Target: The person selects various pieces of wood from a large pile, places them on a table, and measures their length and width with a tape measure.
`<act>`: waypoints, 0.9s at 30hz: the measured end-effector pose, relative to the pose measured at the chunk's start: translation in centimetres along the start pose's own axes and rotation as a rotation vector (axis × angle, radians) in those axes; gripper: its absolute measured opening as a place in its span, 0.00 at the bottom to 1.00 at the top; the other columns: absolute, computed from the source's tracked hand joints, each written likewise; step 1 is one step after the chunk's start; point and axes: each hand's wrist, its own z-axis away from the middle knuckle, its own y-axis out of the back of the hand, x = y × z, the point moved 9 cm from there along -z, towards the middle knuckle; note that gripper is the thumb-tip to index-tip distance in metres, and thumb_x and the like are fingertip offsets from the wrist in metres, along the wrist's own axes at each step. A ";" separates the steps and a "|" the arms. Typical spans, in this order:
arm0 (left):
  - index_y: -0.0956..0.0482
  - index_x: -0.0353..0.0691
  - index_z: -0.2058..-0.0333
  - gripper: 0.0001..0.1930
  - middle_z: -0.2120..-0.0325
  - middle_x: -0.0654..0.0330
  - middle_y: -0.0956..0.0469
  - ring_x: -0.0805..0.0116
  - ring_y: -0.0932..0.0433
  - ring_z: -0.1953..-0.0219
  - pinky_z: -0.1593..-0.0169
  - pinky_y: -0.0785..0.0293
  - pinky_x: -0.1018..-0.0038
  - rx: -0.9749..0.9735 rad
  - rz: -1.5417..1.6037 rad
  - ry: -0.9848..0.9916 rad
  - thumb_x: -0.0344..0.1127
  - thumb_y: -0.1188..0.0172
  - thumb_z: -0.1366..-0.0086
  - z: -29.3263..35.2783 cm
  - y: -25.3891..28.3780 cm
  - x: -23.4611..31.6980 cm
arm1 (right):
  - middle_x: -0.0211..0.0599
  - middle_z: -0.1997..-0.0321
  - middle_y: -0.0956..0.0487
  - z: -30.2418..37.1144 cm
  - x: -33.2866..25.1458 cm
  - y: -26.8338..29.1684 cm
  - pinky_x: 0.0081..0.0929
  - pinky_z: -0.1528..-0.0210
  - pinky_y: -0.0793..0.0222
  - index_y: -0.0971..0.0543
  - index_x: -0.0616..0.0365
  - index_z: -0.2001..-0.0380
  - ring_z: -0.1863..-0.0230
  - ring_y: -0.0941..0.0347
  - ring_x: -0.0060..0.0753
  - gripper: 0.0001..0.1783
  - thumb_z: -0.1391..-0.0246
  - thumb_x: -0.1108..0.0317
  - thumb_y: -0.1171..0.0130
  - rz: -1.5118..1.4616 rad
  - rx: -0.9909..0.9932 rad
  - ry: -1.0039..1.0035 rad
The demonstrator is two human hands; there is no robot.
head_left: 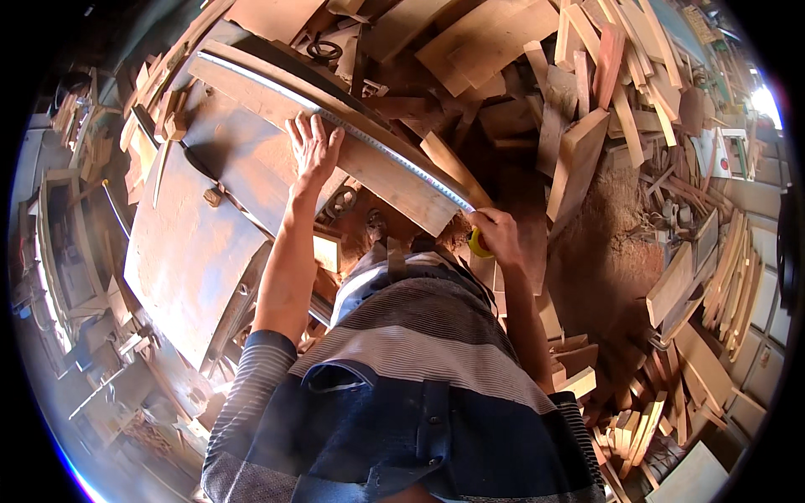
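A long wooden board [390, 176] lies slantwise in front of me, from the far left to the near right. Along it runs the pulled-out blade of a tape measure [383, 149]. My right hand [496, 232] is closed round the yellow tape case [479, 244] at the board's near right end. My left hand [314, 149] rests on the board partway along, palm down with fingers spread, its fingertips at the edge of the blade. Most of the case is hidden by my right fingers.
To the left is a broad, dusty work table [180, 251] with a small wood block [212, 197] on it. Stacked planks [579, 159] and offcuts crowd the far right. Sawdust [608, 230] covers the ground at right. Loose wood pieces [637, 432] lie at lower right.
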 end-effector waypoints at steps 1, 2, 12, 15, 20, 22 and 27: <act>0.40 0.30 0.35 0.42 0.30 0.36 0.51 0.30 0.60 0.27 0.27 0.56 0.43 -0.009 -0.018 0.006 0.62 0.47 0.32 0.0 -0.1 0.0 | 0.40 0.74 0.20 0.0 -0.1 0.0 0.27 0.63 0.30 0.16 0.66 0.63 0.69 0.24 0.25 0.19 0.45 0.57 0.36 -0.002 0.007 0.012; 0.40 0.31 0.34 0.43 0.30 0.37 0.51 0.30 0.60 0.27 0.27 0.56 0.43 -0.018 -0.037 0.014 0.64 0.49 0.32 0.0 -0.1 -0.1 | 0.40 0.73 0.20 0.1 -0.2 -0.1 0.28 0.63 0.29 0.16 0.66 0.63 0.69 0.24 0.26 0.20 0.45 0.57 0.36 -0.003 0.012 0.026; 0.36 0.31 0.36 0.42 0.32 0.42 0.47 0.34 0.55 0.29 0.28 0.52 0.44 -0.034 -0.099 -0.056 0.65 0.46 0.33 0.0 0.6 1.7 | 0.41 0.72 0.18 0.0 1.5 -0.9 0.29 0.62 0.28 0.15 0.65 0.62 0.68 0.21 0.27 0.20 0.46 0.55 0.36 -0.003 -0.001 -0.036; 0.35 0.32 0.38 0.41 0.33 0.43 0.46 0.34 0.53 0.30 0.29 0.50 0.43 -0.002 -0.119 -0.067 0.63 0.43 0.34 0.2 1.0 2.0 | 0.39 0.77 0.20 0.0 1.0 -0.8 0.29 0.69 0.31 0.16 0.66 0.68 0.74 0.24 0.26 0.20 0.45 0.55 0.37 0.004 0.045 0.026; 0.34 0.32 0.38 0.40 0.34 0.42 0.44 0.33 0.52 0.31 0.31 0.48 0.41 0.041 -0.138 -0.082 0.63 0.43 0.34 0.4 1.3 1.8 | 0.40 0.73 0.18 -0.1 1.1 -1.0 0.29 0.64 0.29 0.15 0.65 0.64 0.70 0.22 0.28 0.21 0.46 0.54 0.36 0.021 0.019 -0.017; 0.33 0.32 0.39 0.39 0.34 0.42 0.44 0.33 0.52 0.31 0.31 0.47 0.41 0.053 -0.141 -0.089 0.63 0.43 0.34 0.4 1.4 2.2 | 0.41 0.72 0.17 0.0 1.4 -0.9 0.29 0.62 0.28 0.15 0.65 0.62 0.68 0.21 0.28 0.21 0.46 0.54 0.35 0.024 0.013 -0.045; 0.32 0.33 0.40 0.38 0.35 0.42 0.43 0.33 0.51 0.31 0.32 0.46 0.40 0.043 -0.123 -0.091 0.62 0.42 0.34 0.4 1.7 2.6 | 0.40 0.72 0.18 0.0 1.3 -0.8 0.29 0.62 0.28 0.15 0.65 0.63 0.68 0.21 0.28 0.21 0.46 0.55 0.35 0.028 0.033 -0.028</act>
